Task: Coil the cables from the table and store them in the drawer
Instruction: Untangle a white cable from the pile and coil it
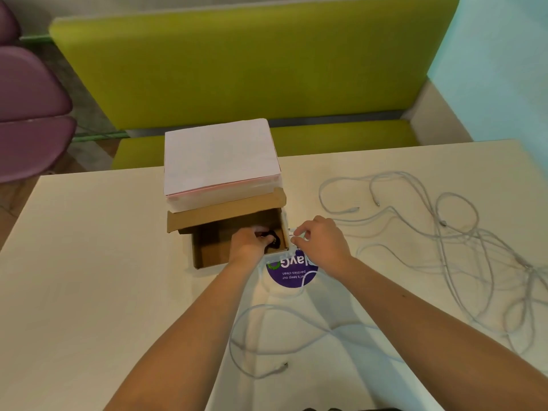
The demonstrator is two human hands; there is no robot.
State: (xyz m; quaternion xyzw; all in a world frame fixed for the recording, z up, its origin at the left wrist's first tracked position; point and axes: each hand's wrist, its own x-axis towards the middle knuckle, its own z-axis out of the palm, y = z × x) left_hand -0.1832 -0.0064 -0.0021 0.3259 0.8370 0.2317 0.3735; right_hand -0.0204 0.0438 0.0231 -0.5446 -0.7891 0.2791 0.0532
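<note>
My left hand (247, 243) is reaching into the open cardboard drawer (207, 250), fingers closing on a black cable (274, 243). My right hand (321, 243) is pinching a white cable (292, 232) beside the drawer's edge. More white cables (444, 232) are sprawling across the worktop (89, 277).

The black cable (272, 242) in the drawer (207, 247) is mostly covered by the left hand (247, 246), so its shape cannot be told. The round purple sticker (289, 272) is partly hidden under the right hand (321, 243). The white cables (462, 241) are cut off at the right edge.
</note>
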